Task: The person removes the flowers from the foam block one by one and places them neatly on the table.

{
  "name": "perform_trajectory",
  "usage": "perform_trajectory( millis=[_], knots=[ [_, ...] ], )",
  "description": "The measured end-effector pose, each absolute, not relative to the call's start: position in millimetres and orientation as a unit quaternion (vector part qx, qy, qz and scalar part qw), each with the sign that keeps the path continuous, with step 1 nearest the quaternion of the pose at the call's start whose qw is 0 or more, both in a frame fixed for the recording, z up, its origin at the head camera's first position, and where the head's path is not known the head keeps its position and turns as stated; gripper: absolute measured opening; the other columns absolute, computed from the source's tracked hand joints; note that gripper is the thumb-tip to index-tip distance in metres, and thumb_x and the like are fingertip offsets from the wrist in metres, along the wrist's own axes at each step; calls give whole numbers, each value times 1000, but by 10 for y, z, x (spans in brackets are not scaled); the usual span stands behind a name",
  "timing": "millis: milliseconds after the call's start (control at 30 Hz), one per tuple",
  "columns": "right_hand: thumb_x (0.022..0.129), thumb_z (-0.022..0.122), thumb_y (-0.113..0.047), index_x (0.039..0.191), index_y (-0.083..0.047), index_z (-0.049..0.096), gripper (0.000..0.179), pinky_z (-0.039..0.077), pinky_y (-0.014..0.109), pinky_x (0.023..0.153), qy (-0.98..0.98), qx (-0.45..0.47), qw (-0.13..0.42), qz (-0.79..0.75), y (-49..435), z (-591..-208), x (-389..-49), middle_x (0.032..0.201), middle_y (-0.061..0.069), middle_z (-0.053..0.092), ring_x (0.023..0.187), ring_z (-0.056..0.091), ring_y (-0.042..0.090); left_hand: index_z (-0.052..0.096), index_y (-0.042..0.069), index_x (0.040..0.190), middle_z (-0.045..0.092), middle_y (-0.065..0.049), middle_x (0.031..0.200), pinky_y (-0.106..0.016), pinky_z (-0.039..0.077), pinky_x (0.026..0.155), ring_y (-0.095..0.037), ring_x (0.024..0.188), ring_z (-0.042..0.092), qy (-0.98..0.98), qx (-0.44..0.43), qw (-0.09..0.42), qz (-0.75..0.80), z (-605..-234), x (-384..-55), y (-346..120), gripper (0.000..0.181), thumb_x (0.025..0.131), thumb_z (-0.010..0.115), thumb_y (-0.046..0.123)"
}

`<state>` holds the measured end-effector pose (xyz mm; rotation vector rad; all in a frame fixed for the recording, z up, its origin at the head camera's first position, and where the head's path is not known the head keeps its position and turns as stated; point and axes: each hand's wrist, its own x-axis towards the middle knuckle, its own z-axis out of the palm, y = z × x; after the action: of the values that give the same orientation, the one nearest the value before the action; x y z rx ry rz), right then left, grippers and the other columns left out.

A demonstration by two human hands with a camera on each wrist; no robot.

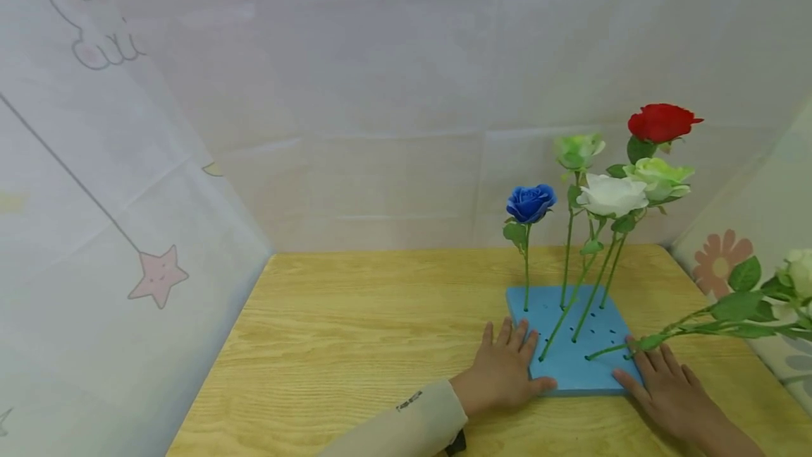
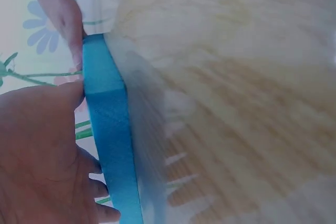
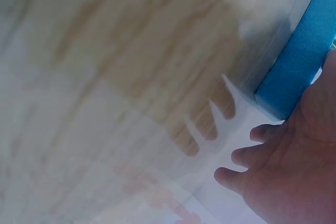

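In the lower right of the head view, a blue block (image 1: 571,376), flat on the wooden table (image 1: 355,316). Stuck in its holes, green stems (image 1: 567,259) with a blue flower (image 1: 531,204), a red flower (image 1: 662,123), a white flower (image 1: 613,195) and two pale green flowers (image 1: 579,151). Leaning low to the right edge of the frame, some pale flowers (image 1: 801,273).

At the block's left side, the left hand (image 1: 507,369), fingers straight and spread, touching without grasping. At its right side, the right hand (image 1: 675,390), just as loose and spread, also touching.

Only in the head view: the colored flower heads, the holes and a light sleeve (image 1: 412,418). Clearer in the wrist views: the block's thick side. In the left wrist view, left of the middle, with bits of stem behind and the other hand at upper left. In the right wrist view, at upper right, with three fingertips below its corner. In both wrist views, finger shapes mirrored in the shiny table.
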<state>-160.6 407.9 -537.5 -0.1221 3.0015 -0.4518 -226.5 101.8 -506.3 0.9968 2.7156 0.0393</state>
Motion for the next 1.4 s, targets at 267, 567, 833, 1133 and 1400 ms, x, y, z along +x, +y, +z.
perform_trajectory(
  millis=[267,567,833,1133,1400],
  knots=[
    [106,39,-57,161,0,15,83,23,86,91,987,-39,51,-150,4092,-5391,-1593,151,42,28,133,20,70,29,23,160,34,5,161,-38,36,117,-18,148,34,919,371,50,127,-4945,-2388,1082,76,100,36,69],
    [106,40,-58,162,-3,17,82,19,85,94,986,-32,43,-156,4082,-5405,-1595,148,42,33,135,20,69,38,20,156,49,10,149,-24,49,100,-6,132,51,863,356,75,351,-4709,-2464,1197,60,105,53,46],
    [105,39,-61,154,0,34,78,19,85,92,989,-26,43,-141,4046,-5338,-1538,147,40,37,132,21,70,42,20,152,51,9,146,-19,50,95,-6,125,56,823,353,111,430,-4701,-2491,1248,51,106,55,38],
    [102,39,-67,159,4,21,93,13,85,96,983,-9,93,-158,3998,-5285,-1344,154,42,22,134,16,70,45,18,151,52,10,145,-19,52,92,-5,122,57,796,343,137,480,-4621,-2528,1262,48,107,55,33],
    [103,39,-64,160,-2,23,85,17,87,93,982,-18,101,-160,3920,-5273,-1249,157,40,19,137,16,68,45,21,151,54,10,142,-19,51,92,0,118,57,790,343,141,489,-4559,-2551,1273,46,107,54,31]
  ],
)
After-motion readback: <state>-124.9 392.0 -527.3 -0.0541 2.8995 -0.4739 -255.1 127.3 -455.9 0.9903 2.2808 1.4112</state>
